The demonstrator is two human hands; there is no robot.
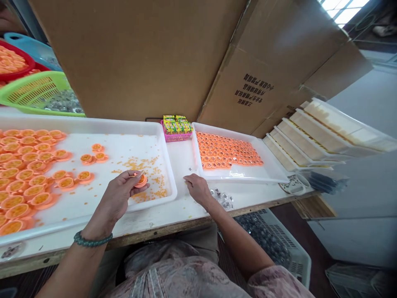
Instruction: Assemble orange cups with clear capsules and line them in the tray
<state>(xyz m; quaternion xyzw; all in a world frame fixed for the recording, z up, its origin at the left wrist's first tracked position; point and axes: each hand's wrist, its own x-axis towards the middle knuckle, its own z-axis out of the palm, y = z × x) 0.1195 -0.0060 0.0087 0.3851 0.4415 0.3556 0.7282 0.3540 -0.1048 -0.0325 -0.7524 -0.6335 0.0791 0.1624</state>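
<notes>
Left hand (119, 195) pinching an orange plastic cap (141, 181), right hand (197, 188) loosely curled, seemingly empty, on the tabletop (186, 211)

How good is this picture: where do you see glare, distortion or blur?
Head view: the wide lens bows the rim of the large white tray and stretches the scene toward the edges; the window is blown out to white; glare lies on the near part of the smaller white tray; the left hand shows no strong blur.
</notes>
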